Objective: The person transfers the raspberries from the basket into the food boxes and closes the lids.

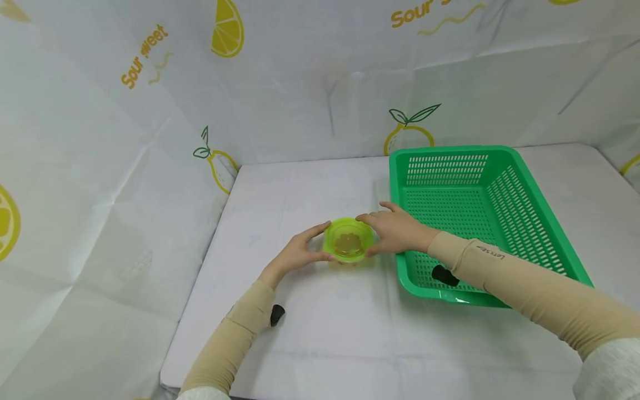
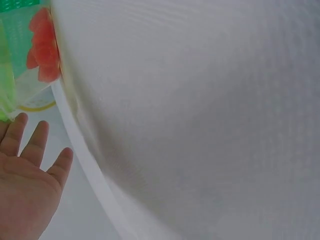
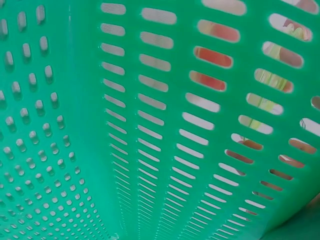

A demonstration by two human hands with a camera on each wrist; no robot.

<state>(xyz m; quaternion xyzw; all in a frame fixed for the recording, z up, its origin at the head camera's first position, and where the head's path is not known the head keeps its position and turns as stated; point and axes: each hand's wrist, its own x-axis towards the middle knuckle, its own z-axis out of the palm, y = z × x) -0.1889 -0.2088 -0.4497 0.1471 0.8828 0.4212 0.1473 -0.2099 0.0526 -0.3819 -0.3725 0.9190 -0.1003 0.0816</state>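
Observation:
A round, see-through container (image 1: 348, 243) with a yellow-green rim stands on the white table. Through its clear wall the left wrist view shows a red petal-like pattern (image 2: 46, 50) low down. From the left, the left hand (image 1: 294, 256) touches the rim with thumb and forefinger; its other fingers (image 2: 34, 145) are straight and spread. The right hand (image 1: 398, 229) is on the other side, forefinger over the far rim and thumb at the near right. In the right wrist view, the basket wall mostly hides that hand and the container.
A large green slotted basket (image 1: 400, 183) stands right of the container, under the right forearm. A small black device (image 1: 445, 275) shows below each sleeve. Behind the table hangs white cloth (image 1: 300, 100) with lemon prints.

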